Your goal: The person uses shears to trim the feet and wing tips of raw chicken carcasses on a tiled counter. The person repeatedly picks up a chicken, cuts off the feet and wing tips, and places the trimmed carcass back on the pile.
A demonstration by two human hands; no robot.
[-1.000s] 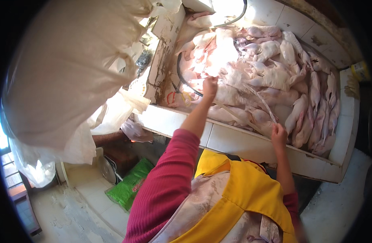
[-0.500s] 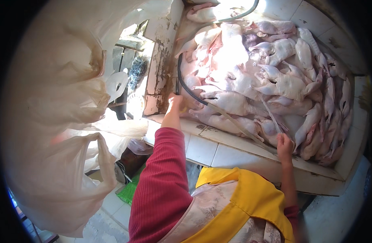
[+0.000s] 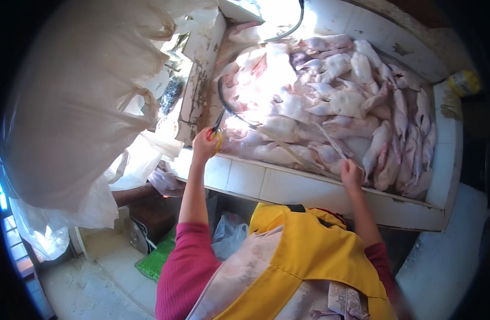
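My left hand (image 3: pixel 204 144) is closed round the handles of a pair of scissors (image 3: pixel 218 122), at the near left corner of the tiled trough. The dark blades point up and away; red and yellow show on the handles. My right hand (image 3: pixel 351 174) is closed at the trough's near edge on the end of a thin pale strand (image 3: pixel 330 140). This strand stretches away to the left over the birds; I cannot tell what part it is. Plucked whole poultry carcasses (image 3: pixel 341 101) lie piled in the trough around it.
A hose (image 3: pixel 226 101), dark then pale, curves over the birds to the near edge. White tiles (image 3: pixel 245 177) rim the trough. Plastic bags (image 3: pixel 85 106) hang at the left. A yellow container (image 3: pixel 464 84) stands at the far right. Below lies a green bag (image 3: pixel 158 257).
The view has shifted, so the trough sits farther left. My left hand has lifted from the trough's corner, bringing the scissors into clearer sight. My right hand still grips the strand.
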